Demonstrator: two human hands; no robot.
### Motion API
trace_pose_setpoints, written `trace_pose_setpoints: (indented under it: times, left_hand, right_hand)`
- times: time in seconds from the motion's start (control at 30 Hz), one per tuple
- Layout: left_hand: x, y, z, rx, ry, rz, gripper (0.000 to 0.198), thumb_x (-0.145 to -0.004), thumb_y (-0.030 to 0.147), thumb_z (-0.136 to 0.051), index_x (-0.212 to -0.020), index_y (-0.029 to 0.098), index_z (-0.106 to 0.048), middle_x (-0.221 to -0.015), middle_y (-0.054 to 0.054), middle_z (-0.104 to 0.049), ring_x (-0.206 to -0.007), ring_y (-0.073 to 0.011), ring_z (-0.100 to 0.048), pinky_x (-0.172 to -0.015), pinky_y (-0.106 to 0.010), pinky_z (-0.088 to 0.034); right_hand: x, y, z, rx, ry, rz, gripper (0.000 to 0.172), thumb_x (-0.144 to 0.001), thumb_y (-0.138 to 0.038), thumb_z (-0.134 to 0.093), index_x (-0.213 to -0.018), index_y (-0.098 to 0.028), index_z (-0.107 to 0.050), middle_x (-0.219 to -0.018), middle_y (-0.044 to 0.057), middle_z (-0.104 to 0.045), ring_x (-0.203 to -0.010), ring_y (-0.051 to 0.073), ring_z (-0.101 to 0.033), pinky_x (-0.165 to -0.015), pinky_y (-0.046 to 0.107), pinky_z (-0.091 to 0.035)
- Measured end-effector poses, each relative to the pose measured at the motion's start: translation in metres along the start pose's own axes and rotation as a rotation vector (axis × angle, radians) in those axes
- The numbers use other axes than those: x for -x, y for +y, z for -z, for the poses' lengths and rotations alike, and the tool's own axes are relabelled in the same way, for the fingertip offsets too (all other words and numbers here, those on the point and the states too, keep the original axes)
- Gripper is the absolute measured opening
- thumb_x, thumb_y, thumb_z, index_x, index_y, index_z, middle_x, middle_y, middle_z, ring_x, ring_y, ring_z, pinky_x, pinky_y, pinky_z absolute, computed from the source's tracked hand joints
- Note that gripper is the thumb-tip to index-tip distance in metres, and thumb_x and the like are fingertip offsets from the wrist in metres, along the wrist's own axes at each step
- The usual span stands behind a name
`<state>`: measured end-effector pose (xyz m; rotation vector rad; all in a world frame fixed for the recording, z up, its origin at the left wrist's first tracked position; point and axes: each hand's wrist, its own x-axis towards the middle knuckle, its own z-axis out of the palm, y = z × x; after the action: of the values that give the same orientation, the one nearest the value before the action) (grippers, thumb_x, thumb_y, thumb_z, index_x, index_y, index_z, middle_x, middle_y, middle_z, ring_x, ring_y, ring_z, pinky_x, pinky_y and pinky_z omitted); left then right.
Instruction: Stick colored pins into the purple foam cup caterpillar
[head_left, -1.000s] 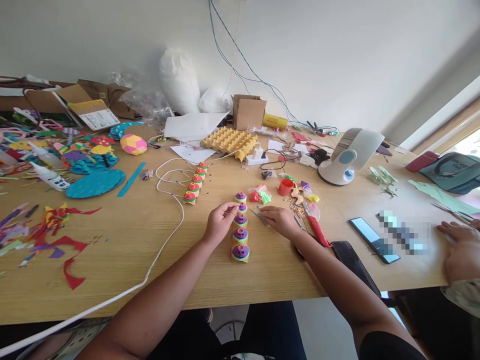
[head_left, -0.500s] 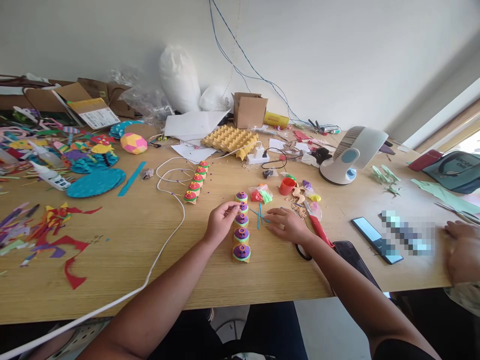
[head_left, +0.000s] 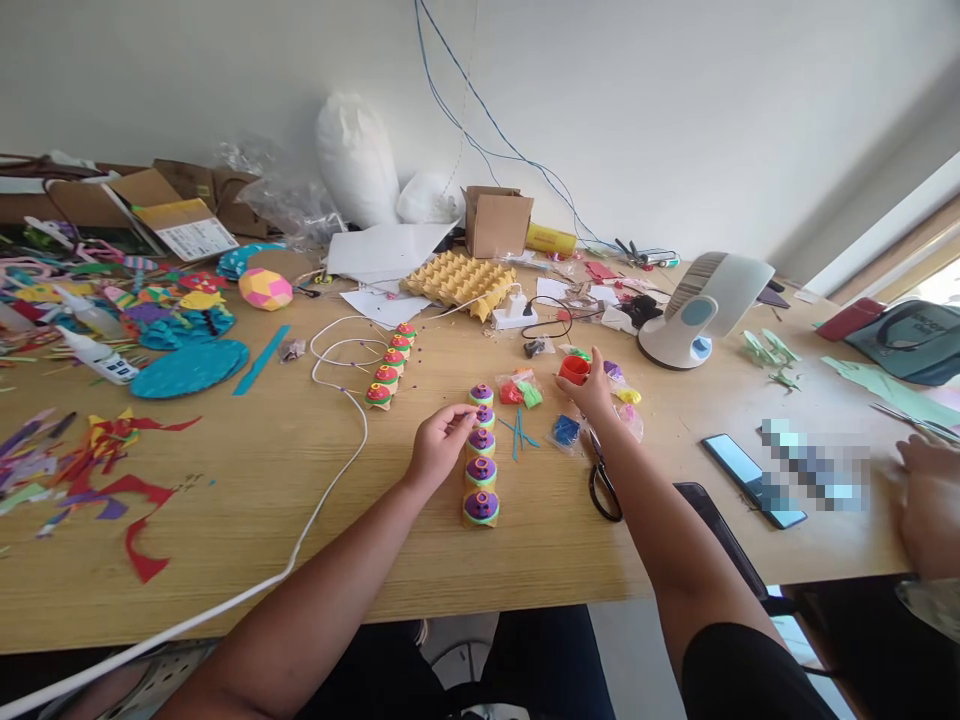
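Note:
A caterpillar made from a strip of egg carton [head_left: 481, 470], topped with purple and green clay, lies lengthwise in front of me. My left hand [head_left: 442, 440] is at its second segment from the far end, thumb and fingertips pinched together. What sits in that pinch is too small to make out. Farther right, my right hand [head_left: 592, 392] has its thumb and fingers around a small red cup [head_left: 574, 368] standing on the table. Thin blue strips [head_left: 519, 430] lie between the caterpillar and a packet of blue clay [head_left: 566, 431].
A red and green caterpillar [head_left: 387, 374] lies left, beside a white cable [head_left: 364, 430]. Clay packets [head_left: 521, 388], scissors [head_left: 604, 490], phones [head_left: 754, 480] and a white fan [head_left: 697, 310] are to the right. Another person's hand [head_left: 926, 490] rests at the far right.
My right hand has moved away from beside the blue strips to the red cup, uncovering the blue clay packet and the scissors. My left hand keeps its pinch at the caterpillar.

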<state>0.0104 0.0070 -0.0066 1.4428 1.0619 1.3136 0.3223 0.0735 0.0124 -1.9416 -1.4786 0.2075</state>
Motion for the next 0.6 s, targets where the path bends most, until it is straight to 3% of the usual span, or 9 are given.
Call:
trace_pose_setpoints:
  times: [0.1, 0.2, 0.37, 0.5, 0.6]
  left_hand:
    - [0.0, 0.002, 0.0, 0.01, 0.003, 0.0, 0.031, -0.088, 0.045, -0.065, -0.103, 0.019, -0.073, -0.092, -0.007, -0.076, -0.087, -0.0195, -0.072, -0.081, -0.031, -0.057]
    - [0.0, 0.004, 0.001, 0.004, -0.002, 0.004, 0.03, -0.089, 0.044, -0.065, -0.103, 0.019, -0.073, -0.093, -0.007, -0.076, -0.088, -0.0201, -0.072, -0.08, -0.031, -0.057]
    - [0.002, 0.007, -0.001, -0.004, -0.01, 0.005, 0.029, -0.089, 0.043, -0.065, -0.103, 0.019, -0.073, -0.095, -0.007, -0.077, -0.089, -0.0206, -0.073, -0.08, -0.031, -0.057]
    - [0.002, 0.007, -0.002, 0.008, -0.018, -0.014, 0.028, -0.089, 0.043, -0.064, -0.103, 0.02, -0.073, -0.1, -0.007, -0.077, -0.09, -0.0201, -0.073, -0.083, -0.032, -0.058]
    - [0.001, 0.006, -0.001, 0.008, -0.013, -0.004, 0.03, -0.089, 0.044, -0.064, -0.103, 0.019, -0.073, -0.1, -0.007, -0.077, -0.09, -0.0201, -0.073, -0.083, -0.031, -0.058]
  right_hand:
    - [-0.005, -0.008, -0.004, -0.072, 0.007, -0.08, 0.093, -0.075, -0.047, -0.069, -0.155, -0.02, -0.03, -0.132, 0.017, -0.059, -0.118, 0.032, -0.056, -0.098, 0.046, -0.047]
    - [0.004, -0.022, 0.001, -0.155, 0.047, -0.039, 0.084, -0.077, -0.042, -0.068, -0.151, -0.021, -0.035, -0.134, 0.016, -0.059, -0.115, 0.03, -0.058, -0.097, 0.045, -0.048]
    - [0.057, -0.049, 0.013, -0.301, 0.054, 0.184, 0.063, -0.077, -0.039, -0.072, -0.133, -0.017, -0.052, -0.13, 0.016, -0.06, -0.117, 0.029, -0.058, -0.105, 0.047, -0.045]
    - [0.106, -0.064, 0.013, -0.377, 0.035, 0.304, 0.055, -0.078, -0.036, -0.074, -0.127, -0.025, -0.052, -0.123, 0.011, -0.061, -0.114, 0.028, -0.06, -0.103, 0.048, -0.048]
    - [0.125, -0.068, 0.01, -0.336, 0.064, 0.412, 0.052, -0.079, -0.031, -0.074, -0.126, -0.027, -0.051, -0.121, 0.011, -0.06, -0.116, 0.029, -0.059, -0.103, 0.049, -0.049]
